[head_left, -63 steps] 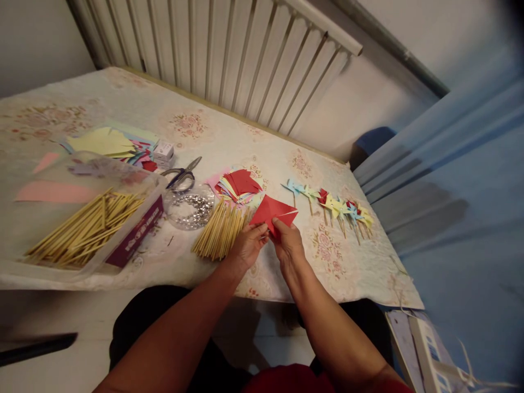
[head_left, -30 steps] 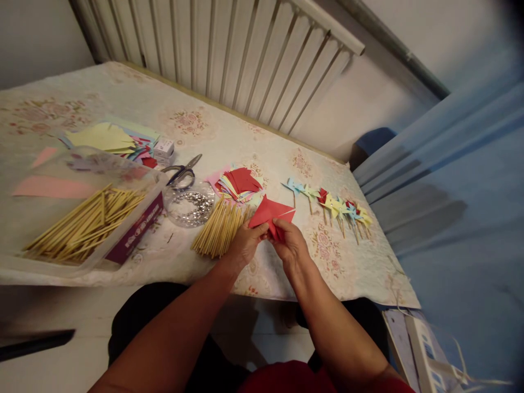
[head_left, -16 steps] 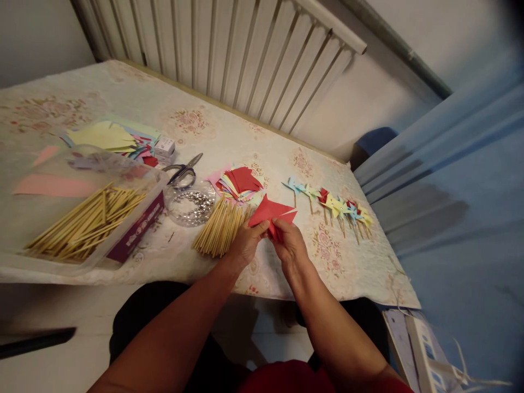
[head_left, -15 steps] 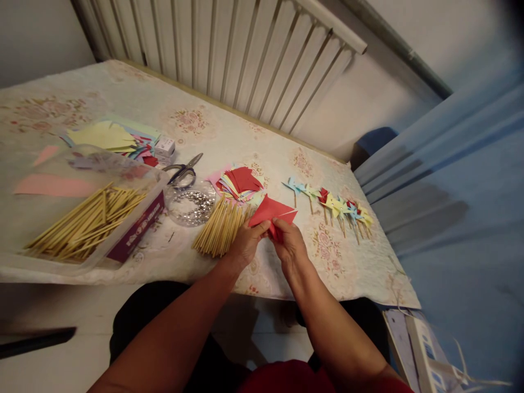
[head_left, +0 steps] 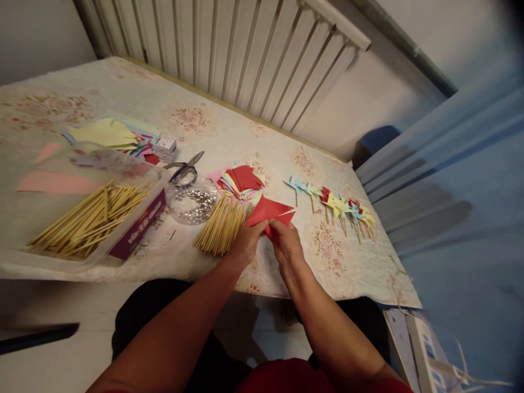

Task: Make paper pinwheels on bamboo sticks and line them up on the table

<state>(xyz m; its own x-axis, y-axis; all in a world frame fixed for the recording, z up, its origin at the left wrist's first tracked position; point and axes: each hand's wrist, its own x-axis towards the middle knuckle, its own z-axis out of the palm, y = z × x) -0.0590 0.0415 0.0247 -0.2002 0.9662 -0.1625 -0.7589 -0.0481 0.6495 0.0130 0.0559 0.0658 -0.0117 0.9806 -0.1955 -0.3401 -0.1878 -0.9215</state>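
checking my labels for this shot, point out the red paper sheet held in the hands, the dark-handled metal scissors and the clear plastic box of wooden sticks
Red paper sheet (head_left: 267,209): head view, on its upper face.
Dark-handled metal scissors (head_left: 188,164): head view, near the pivot.
Clear plastic box (head_left: 138,226): head view, purple-labelled side wall.

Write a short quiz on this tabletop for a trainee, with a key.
1. True or false: the left hand and the right hand both hold the red sheet.
2. Which lies to the right of both hands?
A) scissors
B) pinwheels
C) round dish
3. Fill in the missing word: the clear box with the purple label contains a pile of thin, tan ____.

Key: 1. True. 2. B. 3. Sticks.
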